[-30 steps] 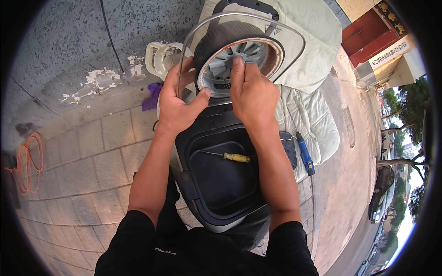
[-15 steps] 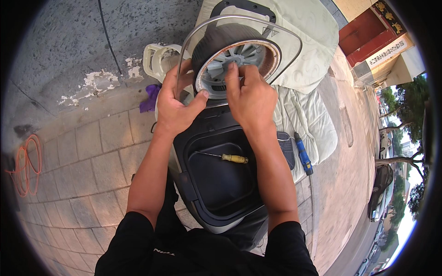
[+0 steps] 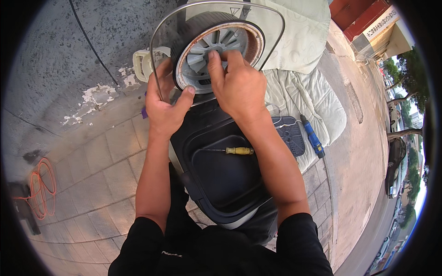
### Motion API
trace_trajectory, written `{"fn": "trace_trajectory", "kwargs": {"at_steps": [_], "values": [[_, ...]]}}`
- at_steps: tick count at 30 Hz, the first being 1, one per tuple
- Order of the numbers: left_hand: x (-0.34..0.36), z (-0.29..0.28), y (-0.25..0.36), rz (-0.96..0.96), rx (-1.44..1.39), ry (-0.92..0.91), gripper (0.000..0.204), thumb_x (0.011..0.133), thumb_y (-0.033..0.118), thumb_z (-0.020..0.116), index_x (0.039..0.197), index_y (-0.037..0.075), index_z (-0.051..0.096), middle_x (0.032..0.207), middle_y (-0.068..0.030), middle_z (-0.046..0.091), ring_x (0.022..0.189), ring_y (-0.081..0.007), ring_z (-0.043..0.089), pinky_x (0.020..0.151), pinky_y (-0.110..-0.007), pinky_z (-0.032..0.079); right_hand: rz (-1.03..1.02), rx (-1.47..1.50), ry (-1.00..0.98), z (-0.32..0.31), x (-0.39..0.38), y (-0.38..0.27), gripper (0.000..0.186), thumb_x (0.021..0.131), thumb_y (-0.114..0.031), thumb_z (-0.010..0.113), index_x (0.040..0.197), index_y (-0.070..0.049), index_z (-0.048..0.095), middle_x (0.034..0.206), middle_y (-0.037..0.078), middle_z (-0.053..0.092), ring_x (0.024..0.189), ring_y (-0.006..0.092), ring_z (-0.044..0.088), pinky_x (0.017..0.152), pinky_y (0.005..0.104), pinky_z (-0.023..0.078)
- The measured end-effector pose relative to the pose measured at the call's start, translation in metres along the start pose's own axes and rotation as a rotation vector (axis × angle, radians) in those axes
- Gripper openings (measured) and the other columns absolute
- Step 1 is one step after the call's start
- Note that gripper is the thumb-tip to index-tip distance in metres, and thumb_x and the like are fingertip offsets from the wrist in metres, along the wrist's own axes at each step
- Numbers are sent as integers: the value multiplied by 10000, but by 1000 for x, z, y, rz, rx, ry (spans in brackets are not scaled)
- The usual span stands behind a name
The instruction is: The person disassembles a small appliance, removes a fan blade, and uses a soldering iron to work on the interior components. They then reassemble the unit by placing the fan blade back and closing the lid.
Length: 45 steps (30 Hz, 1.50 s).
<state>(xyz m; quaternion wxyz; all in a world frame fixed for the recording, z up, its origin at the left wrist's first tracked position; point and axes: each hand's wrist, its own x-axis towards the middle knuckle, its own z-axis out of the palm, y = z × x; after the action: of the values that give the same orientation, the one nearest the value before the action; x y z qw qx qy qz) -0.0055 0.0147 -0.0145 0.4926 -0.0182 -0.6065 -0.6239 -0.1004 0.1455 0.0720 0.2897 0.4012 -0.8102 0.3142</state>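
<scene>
My view has swung over the last second: the wheel point(image 3: 209, 40) sits higher and further left in it, while the blue tool point(image 3: 313, 137) shows higher and further right. I take that as the head turning, not as anything being lifted, since the screwdriver point(image 3: 239, 150) still lies in the black tub point(image 3: 221, 184).

The hold looks much the same. My left hand point(image 3: 168, 109) is half curled around the wheel's left side, thumb on the lower rim, with the wire hoop point(image 3: 282, 32) crossing in front of its fingers. My right hand point(image 3: 241, 89) is nearly closed, thumb and bent forefinger at the hub point(image 3: 217, 47) — whether they pinch something small I cannot tell, as the hand hides it. The wheel leans just beyond the tub, rust inside its rim, a pale quilt point(image 3: 299, 41) behind.

For the work, I judge little has moved on — the left steadies, the right works at the centre, and I see no part come free.
</scene>
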Motion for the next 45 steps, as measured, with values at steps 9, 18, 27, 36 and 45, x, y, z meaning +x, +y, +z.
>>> {"fn": "trace_trajectory", "kwargs": {"at_steps": [9,18,27,36,45], "values": [[1,-2,-3,-18,13,-13,752,881,-3,780,1516,-95,389,1493,-218,527,1368,-295,556,1152,-442,452,8,56,72,12,1,5,250,990,-220,674,846,-25,611,665,166,684,541,384,673,499,469,537],[0,-1,0,-46,2,16,768,871,-16,789,1515,-103,380,1471,-226,545,1342,-282,569,1135,-426,464,-1,59,96,12,1,6,313,1015,-271,668,820,-35,606,618,148,677,502,358,670,478,451,539],[0,-2,-2,-30,-8,6,768,868,-37,781,1519,-100,380,1474,-211,543,1353,-286,565,1151,-425,454,-27,61,69,12,2,7,285,990,-235,671,816,-21,600,632,140,679,544,354,689,504,457,547],[2,0,1,18,-5,-27,741,867,-27,771,1509,-92,406,1465,-207,553,1346,-297,578,1147,-458,462,1027,1216,-375,-6,18,-4,428,1026,-292,484,817,33,668,631,87,626,489,153,552,454,329,431],[0,1,5,-28,-7,-14,760,866,-24,762,1526,-90,392,1484,-204,549,1366,-279,559,1168,-440,431,343,353,-11,4,-1,-9,387,1043,-351,653,946,21,692,636,166,671,548,336,666,552,430,531]]}}
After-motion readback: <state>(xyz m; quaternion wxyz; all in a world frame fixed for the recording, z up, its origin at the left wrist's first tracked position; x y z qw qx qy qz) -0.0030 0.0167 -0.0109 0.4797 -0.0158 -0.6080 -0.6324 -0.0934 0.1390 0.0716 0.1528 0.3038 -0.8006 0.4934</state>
